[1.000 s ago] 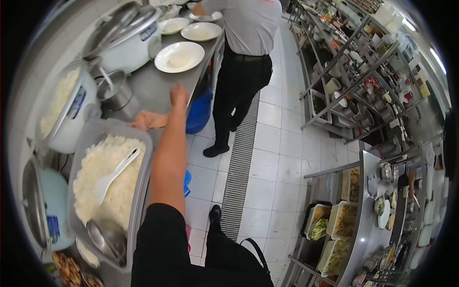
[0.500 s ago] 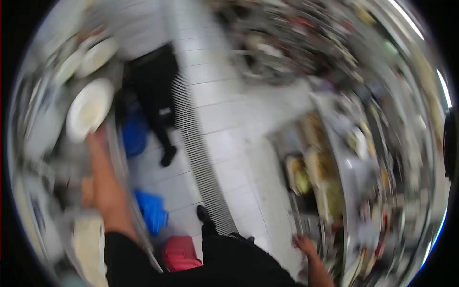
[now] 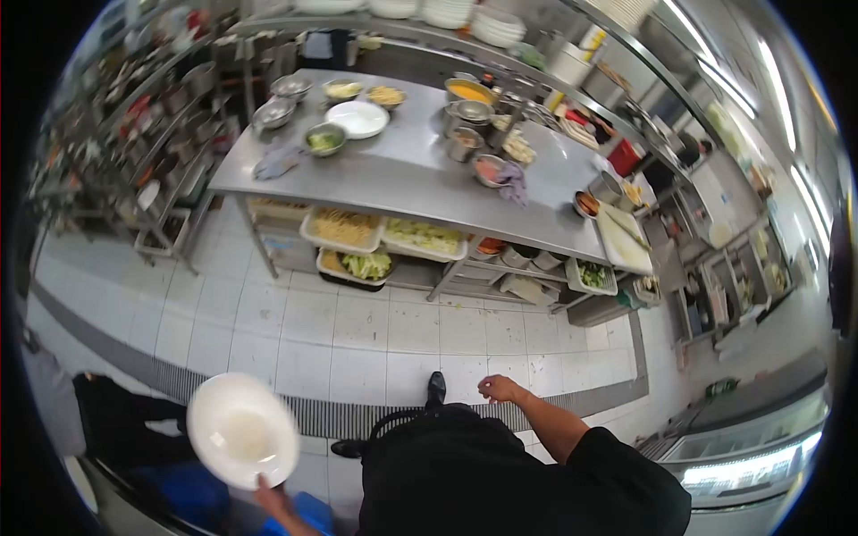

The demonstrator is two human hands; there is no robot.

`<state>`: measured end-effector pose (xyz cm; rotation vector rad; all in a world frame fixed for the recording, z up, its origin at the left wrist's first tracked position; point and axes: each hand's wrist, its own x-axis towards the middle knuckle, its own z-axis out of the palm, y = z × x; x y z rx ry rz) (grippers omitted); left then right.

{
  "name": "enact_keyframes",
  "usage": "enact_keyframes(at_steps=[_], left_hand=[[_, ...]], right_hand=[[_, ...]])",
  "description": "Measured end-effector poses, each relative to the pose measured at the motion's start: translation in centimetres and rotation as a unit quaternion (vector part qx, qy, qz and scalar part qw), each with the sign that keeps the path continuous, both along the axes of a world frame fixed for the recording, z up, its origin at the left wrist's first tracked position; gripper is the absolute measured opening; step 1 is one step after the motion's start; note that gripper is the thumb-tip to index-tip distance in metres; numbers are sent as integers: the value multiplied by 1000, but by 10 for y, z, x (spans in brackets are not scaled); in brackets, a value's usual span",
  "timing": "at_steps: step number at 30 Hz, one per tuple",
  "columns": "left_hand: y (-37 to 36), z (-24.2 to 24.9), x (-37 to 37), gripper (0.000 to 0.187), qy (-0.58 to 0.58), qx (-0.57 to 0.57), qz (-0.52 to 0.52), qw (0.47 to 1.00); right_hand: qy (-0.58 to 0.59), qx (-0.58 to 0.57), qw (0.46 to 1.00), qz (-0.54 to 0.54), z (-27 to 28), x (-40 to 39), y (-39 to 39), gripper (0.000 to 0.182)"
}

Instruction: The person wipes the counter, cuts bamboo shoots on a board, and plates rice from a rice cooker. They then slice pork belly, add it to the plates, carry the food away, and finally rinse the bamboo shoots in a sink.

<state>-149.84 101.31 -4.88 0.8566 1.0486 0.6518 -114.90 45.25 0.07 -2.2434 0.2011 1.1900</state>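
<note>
At the lower left of the head view: the white plate point(image 3: 221, 402), held out beside me, one small pale mound point(image 3: 246, 438) in its middle.
Left hand: my left hand point(image 3: 280, 506) grips the plate by its lower right rim, thumb over the edge; the fingers beneath are hidden.
Right hand: my right hand point(image 3: 499, 389) is out ahead of my body, fingers loosely curled, grasping nothing that I can see.
Plate from fingers: up and to the left of my left fingers; its longer axis runs from upper left to lower right, though the lens may stretch it.
Nearer hand: the left, touching the plate; the right is well apart, across my body.
Desk: the steel desk point(image 3: 393, 170) stands ahead beyond the floor tiles point(image 3: 357, 322), well apart from both hands; my right looks nearer to it.
Plate count: one in my hand, one flat white dish point(image 3: 357, 120) on the desk.
Bowl count: at the desk's left end, two metal bowls point(image 3: 273, 113), two bowls of yellow food point(image 3: 386, 104), one bowl of greens point(image 3: 325, 152).
Cloth count: two, one grey cloth point(image 3: 279, 163), one purple cloth point(image 3: 513, 181).
Board count: one cutting board point(image 3: 628, 257).
Shoe count: two black shoes point(image 3: 435, 390) below me.
</note>
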Motion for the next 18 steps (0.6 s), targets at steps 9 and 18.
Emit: enact_keyframes(at_steps=[9, 18], left_hand=[[-323, 67, 457, 46, -47, -60, -467, 881], [-577, 59, 737, 34, 56, -63, -582, 809]], right_hand=[[13, 122, 965, -232, -85, 17, -178, 31], [-137, 124, 868, -460, -122, -26, -343, 16]])
